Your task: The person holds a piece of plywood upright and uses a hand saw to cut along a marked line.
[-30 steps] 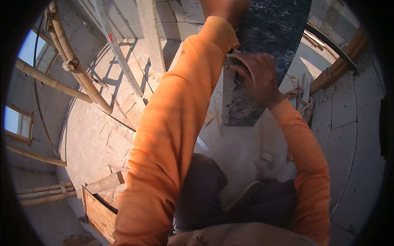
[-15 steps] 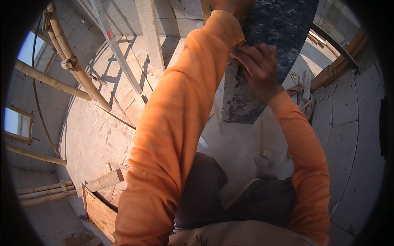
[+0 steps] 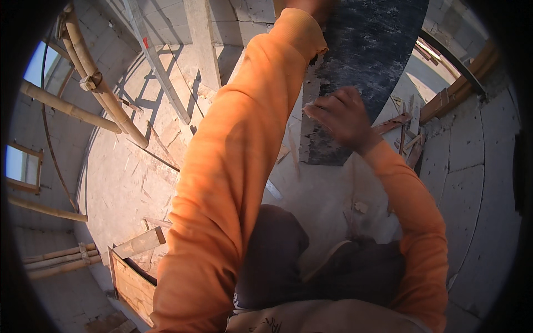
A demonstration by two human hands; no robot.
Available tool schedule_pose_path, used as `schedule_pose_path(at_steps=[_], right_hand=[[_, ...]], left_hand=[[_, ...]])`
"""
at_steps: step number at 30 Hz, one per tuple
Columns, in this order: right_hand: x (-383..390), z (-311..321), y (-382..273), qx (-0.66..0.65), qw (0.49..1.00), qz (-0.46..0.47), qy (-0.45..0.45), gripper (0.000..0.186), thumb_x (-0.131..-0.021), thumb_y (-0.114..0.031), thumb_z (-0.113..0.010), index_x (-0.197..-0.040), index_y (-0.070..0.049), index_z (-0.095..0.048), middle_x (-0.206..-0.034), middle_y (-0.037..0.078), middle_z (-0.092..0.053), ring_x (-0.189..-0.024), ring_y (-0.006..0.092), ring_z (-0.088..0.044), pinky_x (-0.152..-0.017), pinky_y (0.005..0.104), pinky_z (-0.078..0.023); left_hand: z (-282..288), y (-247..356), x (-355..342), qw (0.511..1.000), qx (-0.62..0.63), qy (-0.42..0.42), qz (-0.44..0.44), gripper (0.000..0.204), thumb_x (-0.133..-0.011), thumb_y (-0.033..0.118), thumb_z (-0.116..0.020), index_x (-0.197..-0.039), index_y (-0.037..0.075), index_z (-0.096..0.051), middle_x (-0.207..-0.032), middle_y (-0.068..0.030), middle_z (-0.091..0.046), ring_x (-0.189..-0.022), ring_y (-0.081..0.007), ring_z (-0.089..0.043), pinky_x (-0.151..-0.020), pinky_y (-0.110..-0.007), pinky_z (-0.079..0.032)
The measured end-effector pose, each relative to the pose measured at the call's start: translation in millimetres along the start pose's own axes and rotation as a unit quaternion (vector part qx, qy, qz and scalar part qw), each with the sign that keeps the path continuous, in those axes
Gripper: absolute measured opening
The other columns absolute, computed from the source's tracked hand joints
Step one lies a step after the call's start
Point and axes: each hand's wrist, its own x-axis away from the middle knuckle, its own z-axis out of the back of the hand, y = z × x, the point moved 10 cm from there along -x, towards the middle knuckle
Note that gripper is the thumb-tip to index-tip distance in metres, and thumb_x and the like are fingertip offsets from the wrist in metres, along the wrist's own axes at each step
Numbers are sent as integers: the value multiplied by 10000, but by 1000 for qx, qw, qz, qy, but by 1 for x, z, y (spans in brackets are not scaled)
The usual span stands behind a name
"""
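The big dark board, held up high in front, is gripped on its near edge by the right hand and near its top by the left hand, and should be kept steady and straight.

A building site: bare block walls, bamboo scaffold poles, and wood scraps littering the concrete floor.

One dark board stands under the fingers of one of two hands. Left of the fingers lean two bamboo poles and one ladder.
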Motion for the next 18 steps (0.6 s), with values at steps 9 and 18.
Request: schedule_pose_path(at_steps=[9, 18], right_hand=[[-19, 16, 44, -224, 946, -226, -55, 221, -908, -87, -736, -1114, -8, -730, -950, 123, -751, -782, 266, -701, -717, 347, -555], [-28, 45, 69, -348, 816, -447, -114, 202, -904, -141, -789, -1043, 4, -770, -832, 93, -764, -690, 114, -659, -675, 288, -534]], left_hand=[[-5, -9, 4, 999, 21, -31, 32, 380, -987, 287, -694, -837, -58, -641, -707, -208, -650, -641, -283, -587, -640, -423, -468], [2, 5, 3, 995, 61, -53, 54, 338, -1007, 277, -674, -942, -55, -665, -775, -116, -664, -732, -179, -557, -705, -350, -473]])
